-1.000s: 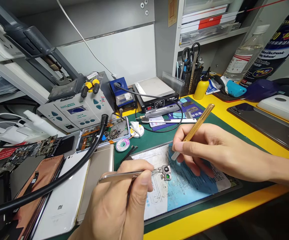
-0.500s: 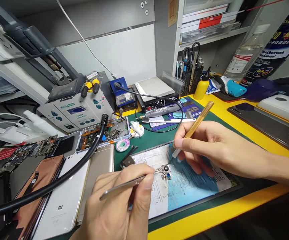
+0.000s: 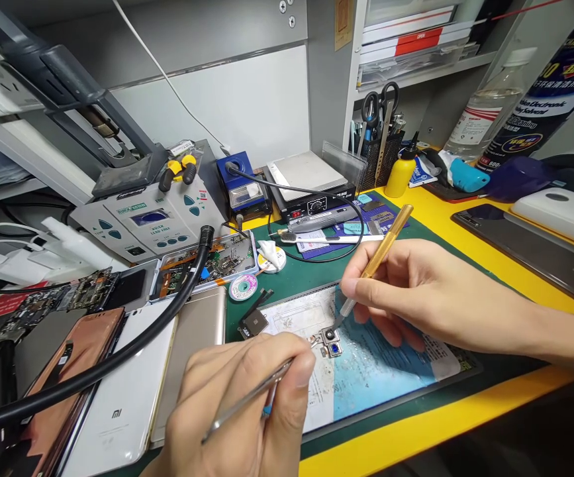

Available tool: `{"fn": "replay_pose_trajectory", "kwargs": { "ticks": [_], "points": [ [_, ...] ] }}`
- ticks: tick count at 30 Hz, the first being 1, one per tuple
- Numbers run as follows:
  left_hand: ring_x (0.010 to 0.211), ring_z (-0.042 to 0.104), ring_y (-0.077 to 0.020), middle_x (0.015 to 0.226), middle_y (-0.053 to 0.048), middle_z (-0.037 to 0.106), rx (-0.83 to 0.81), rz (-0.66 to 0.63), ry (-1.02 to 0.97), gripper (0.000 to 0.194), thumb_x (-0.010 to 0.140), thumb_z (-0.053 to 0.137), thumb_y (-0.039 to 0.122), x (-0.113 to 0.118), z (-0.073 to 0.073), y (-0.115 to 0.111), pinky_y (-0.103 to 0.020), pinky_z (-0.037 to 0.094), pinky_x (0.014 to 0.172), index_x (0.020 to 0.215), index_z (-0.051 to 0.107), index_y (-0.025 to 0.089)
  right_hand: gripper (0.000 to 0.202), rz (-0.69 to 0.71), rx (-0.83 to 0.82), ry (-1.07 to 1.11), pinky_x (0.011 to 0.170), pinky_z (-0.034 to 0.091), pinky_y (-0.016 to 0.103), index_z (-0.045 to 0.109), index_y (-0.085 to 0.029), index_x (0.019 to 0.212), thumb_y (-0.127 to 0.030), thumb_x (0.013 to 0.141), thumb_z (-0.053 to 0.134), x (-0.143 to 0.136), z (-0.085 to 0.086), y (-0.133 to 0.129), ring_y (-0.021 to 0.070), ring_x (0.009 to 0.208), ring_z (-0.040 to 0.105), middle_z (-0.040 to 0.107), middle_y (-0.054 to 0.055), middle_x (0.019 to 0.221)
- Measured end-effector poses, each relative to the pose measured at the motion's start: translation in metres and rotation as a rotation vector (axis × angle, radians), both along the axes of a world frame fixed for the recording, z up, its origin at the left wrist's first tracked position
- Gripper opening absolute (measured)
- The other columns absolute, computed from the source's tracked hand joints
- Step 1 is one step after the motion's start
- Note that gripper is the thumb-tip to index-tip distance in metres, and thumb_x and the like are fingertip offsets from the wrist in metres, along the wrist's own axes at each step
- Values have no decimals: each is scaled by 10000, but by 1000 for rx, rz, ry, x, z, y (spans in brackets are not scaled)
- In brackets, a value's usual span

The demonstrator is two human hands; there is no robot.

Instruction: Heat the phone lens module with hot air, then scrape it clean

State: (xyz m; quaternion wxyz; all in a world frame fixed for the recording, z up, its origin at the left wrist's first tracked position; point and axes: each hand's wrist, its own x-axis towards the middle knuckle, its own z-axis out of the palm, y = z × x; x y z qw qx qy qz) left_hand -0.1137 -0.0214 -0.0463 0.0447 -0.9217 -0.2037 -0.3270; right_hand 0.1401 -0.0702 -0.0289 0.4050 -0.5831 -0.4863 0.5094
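Note:
A small dual camera module (image 3: pixel 331 340), one lens dark and one blue, lies on a blue and white sheet (image 3: pixel 366 391). My left hand (image 3: pixel 247 397) is closed on metal tweezers (image 3: pixel 251 402), whose tips are at the left side of the module. A gold-handled knife (image 3: pixel 388 242) is pinched in my right hand (image 3: pixel 416 288); its blade tip points down at the module's upper edge. Whether the blade touches is too small to tell. Left of the sheet's top sits a small dark part (image 3: pixel 254 322).
Phones, among them a white one (image 3: pixel 128 391), and a black hose (image 3: pixel 132 354) lie at the left. Behind are a parts tray (image 3: pixel 232 262), a solder spool (image 3: pixel 243 287), a hot plate (image 3: pixel 309 175) and a yellow bottle (image 3: pixel 400 173). Another phone (image 3: pixel 529 252) rests at the right.
The knife in my right hand has come down and left to the module, its blade now in view. My left hand has turned slightly, with the tweezers at a steeper slant.

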Motion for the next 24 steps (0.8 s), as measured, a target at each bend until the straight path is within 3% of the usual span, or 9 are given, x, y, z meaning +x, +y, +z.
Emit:
{"fn": "replay_pose_trajectory", "kwargs": {
  "ticks": [11, 15, 19, 22, 24],
  "points": [
    [749, 755, -63, 817, 78, 782, -85, -19, -31, 135, 1047, 555, 254, 1, -1, 0, -108, 571, 814, 1014, 685, 263, 251, 6, -38, -52, 326, 428, 212, 654, -221, 821, -428, 876, 783, 2, -3, 0, 131, 405, 564, 707, 11, 677],
    [704, 745, -74, 804, 66, 768, -131, -70, -32, 109, 1030, 564, 209, 3, -2, 1, -155, 571, 763, 1007, 665, 241, 275, 6, -14, -76, 333, 426, 212, 641, -224, 794, -443, 877, 785, 1, 0, 1, 125, 377, 524, 642, -23, 557],
    [648, 718, -107, 797, 21, 753, -127, -149, -128, 127, 984, 550, 85, 10, -6, -1, -242, 535, 661, 1018, 618, 187, 361, -14, 70, -116, 352, 430, 217, 642, -197, 652, -438, 880, 783, 3, 9, 6, 131, 403, 529, 606, 1, 482],
    [606, 699, -112, 789, 9, 744, -93, -188, -223, 145, 951, 562, 38, 15, -8, -1, -253, 515, 606, 994, 614, 167, 490, 14, 197, -1, 377, 454, 207, 616, -173, 500, -398, 917, 740, 14, 18, 8, 150, 512, 596, 601, 46, 516],
    [593, 699, -117, 762, 8, 732, -83, -193, -259, 150, 938, 567, 24, 17, -9, -1, -248, 519, 590, 965, 614, 165, 256, -32, 229, 148, 355, 452, 209, 727, -163, 701, -330, 890, 768, 24, 24, 6, 140, 484, 592, 649, 23, 592]
  ]
}}
